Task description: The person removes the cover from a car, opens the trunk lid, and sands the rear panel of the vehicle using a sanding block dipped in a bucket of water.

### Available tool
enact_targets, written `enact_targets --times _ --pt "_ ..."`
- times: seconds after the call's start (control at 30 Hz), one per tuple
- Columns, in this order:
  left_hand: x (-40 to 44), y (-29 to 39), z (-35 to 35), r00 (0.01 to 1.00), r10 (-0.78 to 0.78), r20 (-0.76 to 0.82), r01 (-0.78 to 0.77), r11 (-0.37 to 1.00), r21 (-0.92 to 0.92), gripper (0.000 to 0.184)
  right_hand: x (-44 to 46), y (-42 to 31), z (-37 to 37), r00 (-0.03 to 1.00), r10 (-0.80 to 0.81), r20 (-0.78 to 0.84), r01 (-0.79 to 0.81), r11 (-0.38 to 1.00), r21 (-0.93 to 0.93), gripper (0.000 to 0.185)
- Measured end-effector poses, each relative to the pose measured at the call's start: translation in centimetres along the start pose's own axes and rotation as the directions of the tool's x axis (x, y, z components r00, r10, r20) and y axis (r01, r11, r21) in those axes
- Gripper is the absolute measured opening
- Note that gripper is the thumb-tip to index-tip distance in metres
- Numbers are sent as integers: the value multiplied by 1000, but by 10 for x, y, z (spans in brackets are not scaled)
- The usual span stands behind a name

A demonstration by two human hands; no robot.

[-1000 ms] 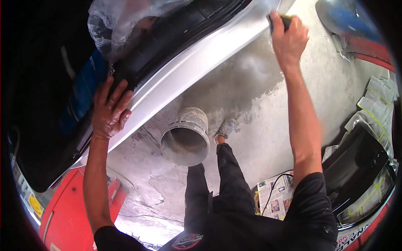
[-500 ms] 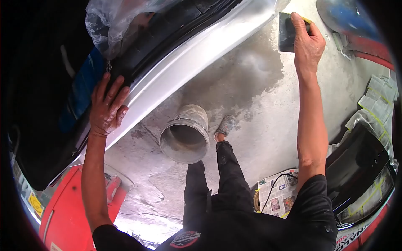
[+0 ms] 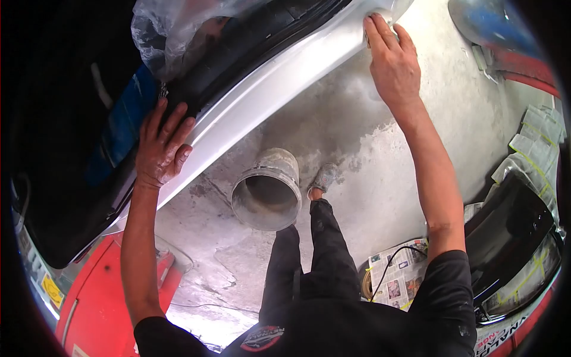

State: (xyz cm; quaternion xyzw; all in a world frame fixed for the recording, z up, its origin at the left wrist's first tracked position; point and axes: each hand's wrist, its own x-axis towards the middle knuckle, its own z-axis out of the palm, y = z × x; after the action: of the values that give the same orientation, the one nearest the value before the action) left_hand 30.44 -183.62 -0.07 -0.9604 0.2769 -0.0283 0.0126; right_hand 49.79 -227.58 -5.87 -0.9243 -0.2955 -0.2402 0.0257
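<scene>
the pale panel [image 3: 267,89] runs slantwise from the near left to the far right, with black trim [image 3: 238,62] along its far-left side, and both hands are at it. the left hand [image 3: 160,146] lies palm down and loose, fingers spread over the dark edge beside the trim and thumb pointing across toward the pale surface; it grips nothing. such a flat, spread pose probably serves as a prop, giving the leaning body a steady point while the other arm stretches away. the right hand [image 3: 395,65] is at the panel's far right end, back of the hand up, fingers bent forward over the surface. whether something is held beneath those fingers cannot be told, since the hand covers it. the bent fingers seem to press down from above, which suits a surface that slopes toward the person.

both arms reach forward, the left with a slight bend, the right long and nearly straight, set well apart; this likely spreads the weight between them. the bucket [image 3: 279,159] stands on the floor [image 3: 380,172] between the arms, mouth facing up toward the person, perhaps put there to be within easy reach of either side. a shoe [image 3: 324,177] is planted just right of it. a clear plastic sheet [image 3: 169,38] hangs at the far left, probably as a cover.
</scene>
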Motion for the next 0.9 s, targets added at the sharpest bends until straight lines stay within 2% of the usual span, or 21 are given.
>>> enact_targets --times 0.1,0.17,0.23,0.33,0.37,0.43,0.53,0.63,0.73,0.83,0.9 --pt "1 -1 0 1000 6 -16 -6 1000 -7 51 -11 -21 11 997 47 67 -46 999 -14 54" --pt "2 -1 -1 1000 12 -14 -12 1000 0 52 -30 -52 6 983 -128 131 123 991 47 59" --pt "3 -1 -1 1000 9 -21 -9 1000 -15 52 -24 -64 -20 990 -127 61 108 961 253 57" --pt "3 0 -2 1000 5 -5 -5 1000 5 52 -18 -17 4 996 -81 -22 83 989 120 54" --pt "1 0 -2 1000 2 6 -2 1000 21 52 -13 -8 9 1000 -8 -22 9 999 50 53" --pt "1 -2 0 1000 8 -14 -8 1000 0 52 -1 -20 -4 995 104 7 -104 991 89 47" --pt "3 -1 0 999 14 -34 -14 1000 -8 51 -8 -23 3 986 168 -22 -158 959 235 53" --pt "1 -2 0 999 16 -42 -17 1000 -20 51 -31 -79 0 989 -145 16 143 988 57 51" --pt "3 -1 0 999 18 -41 -19 1000 -16 51 -30 -90 -19 972 -234 -13 227 925 304 51" --pt "3 1 -2 1000 -2 -28 2 1000 -11 51 -12 -32 4 999 -42 -8 43 987 155 52" --pt "1 1 -2 1000 -4 -23 4 1000 -14 51 -10 -41 8 998 62 -24 -58 991 120 51"
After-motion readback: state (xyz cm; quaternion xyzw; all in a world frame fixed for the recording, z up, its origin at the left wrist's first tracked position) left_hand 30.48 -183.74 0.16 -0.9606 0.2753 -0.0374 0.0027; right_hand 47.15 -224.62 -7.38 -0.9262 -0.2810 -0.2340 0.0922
